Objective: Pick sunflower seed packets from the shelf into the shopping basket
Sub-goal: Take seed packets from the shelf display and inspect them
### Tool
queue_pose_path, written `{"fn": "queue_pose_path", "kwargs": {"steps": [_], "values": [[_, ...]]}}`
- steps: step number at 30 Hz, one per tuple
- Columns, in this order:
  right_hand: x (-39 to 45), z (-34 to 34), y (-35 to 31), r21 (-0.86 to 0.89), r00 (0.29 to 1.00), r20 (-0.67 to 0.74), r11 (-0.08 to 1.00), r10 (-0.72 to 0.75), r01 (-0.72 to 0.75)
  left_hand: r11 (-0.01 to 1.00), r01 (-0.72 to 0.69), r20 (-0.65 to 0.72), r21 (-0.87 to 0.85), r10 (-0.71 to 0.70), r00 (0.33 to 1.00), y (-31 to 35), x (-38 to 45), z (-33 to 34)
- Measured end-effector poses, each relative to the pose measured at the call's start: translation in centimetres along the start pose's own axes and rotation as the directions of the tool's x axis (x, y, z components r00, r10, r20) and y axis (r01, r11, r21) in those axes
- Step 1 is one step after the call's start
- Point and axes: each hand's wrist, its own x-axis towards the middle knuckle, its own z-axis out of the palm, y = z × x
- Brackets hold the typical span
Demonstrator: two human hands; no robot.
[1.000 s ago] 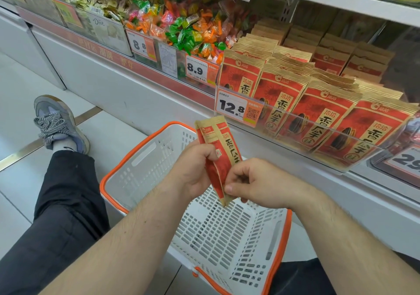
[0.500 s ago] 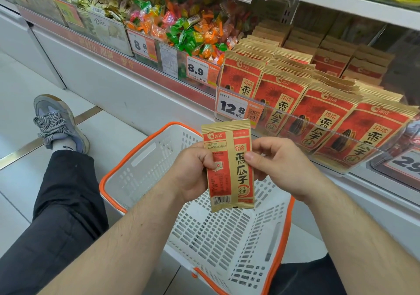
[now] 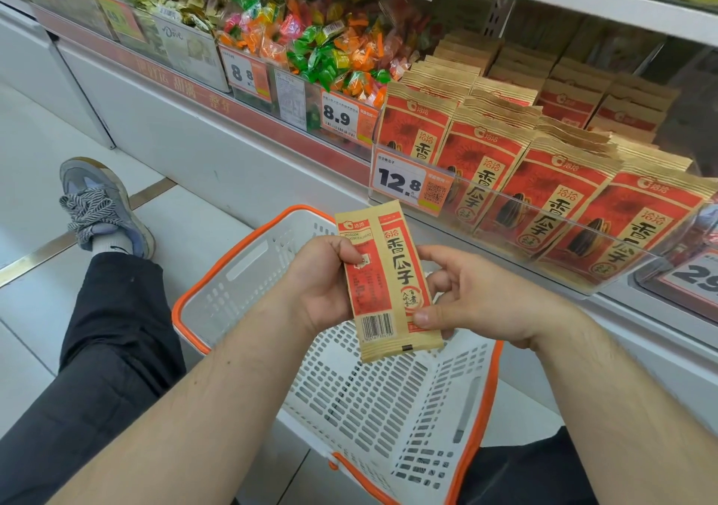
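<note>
While both hands keep one packet (image 3: 386, 279) above the shopping basket (image 3: 233, 271), the left hand (image 3: 324, 281) grips its left edge with curled fingers and the right hand (image 3: 472, 298) pinches its lower right corner between thumb and fingers. I judge the packet light and thin, its paper skin a little stiff but easy to bend, so the edges or the sealed ends are the good places to hold. The basket (white, with an orange rim) stands on the floor below and shows no packets inside. On the shelf (image 3: 505, 232), behind a clear front, many same packets (image 3: 544, 193) stand in rows, beside bins of wrapped candies (image 3: 334, 53).
</note>
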Motion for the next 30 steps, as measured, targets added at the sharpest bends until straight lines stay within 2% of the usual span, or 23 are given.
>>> {"fn": "queue_pose_path", "kwargs": {"steps": [3, 6, 8, 10, 13, 15, 21, 23, 26, 28, 30], "values": [[-0.1, 0.0, 0.0, 0.052, 1.0, 0.022, 0.999, -0.012, 0.01, 1.0, -0.005, -0.018, -0.016, 0.005, 1.0, 0.0, 0.1, -0.1], [-0.1, 0.3, -0.1, 0.061, 1.0, -0.02, 0.998, 0.008, -0.006, 0.998, -0.021, -0.084, 0.053, 0.026, 0.996, 0.0, 0.3, 0.2], [0.2, 0.8, 0.0, -0.024, 0.994, -0.108, 0.999, 0.033, -0.035, 0.983, -0.024, -0.188, 0.18, 0.058, 0.98, -0.2, 0.5, 0.4], [0.6, 1.6, -0.1, -0.181, 0.984, -0.173, 0.981, 0.038, -0.07, 0.951, -0.042, -0.247, 0.307, 0.122, 0.961, -0.7, 0.9, 0.5], [0.9, 2.6, -0.2, -0.229, 0.989, -0.148, 0.972, 0.021, -0.055, 0.909, -0.098, -0.26, 0.404, 0.217, 0.941, -1.3, 1.4, 0.0], [1.0, 2.6, -0.2, -0.169, 0.989, -0.148, 0.985, -0.016, -0.01, 0.897, -0.136, -0.195, 0.421, 0.236, 0.952, -1.3, 1.1, -0.2], [1.3, 2.4, -0.6, -0.154, 0.927, -0.353, 0.985, -0.123, 0.072, 0.87, -0.223, 0.106, 0.44, 0.196, 0.975, -1.9, 0.5, 0.2], [1.3, 2.5, -0.6, -0.115, 0.931, -0.347, 0.99, -0.115, 0.079, 0.876, -0.245, 0.182, 0.415, 0.184, 0.966, -2.1, 0.4, 0.3], [1.2, 2.6, -0.7, 0.08, 0.953, -0.285, 0.988, -0.101, 0.129, 0.883, -0.283, 0.331, 0.374, 0.158, 0.93, -2.3, 0.2, 0.6], [1.2, 2.5, -0.7, 0.166, 0.96, -0.26, 0.974, -0.107, 0.154, 0.895, -0.265, 0.348, 0.359, 0.136, 0.928, -2.3, 0.1, 0.9], [1.1, 2.4, -0.7, 0.181, 0.958, -0.264, 0.97, -0.11, 0.161, 0.893, -0.261, 0.344, 0.367, 0.13, 0.93, -2.3, 0.1, 1.2]]}}
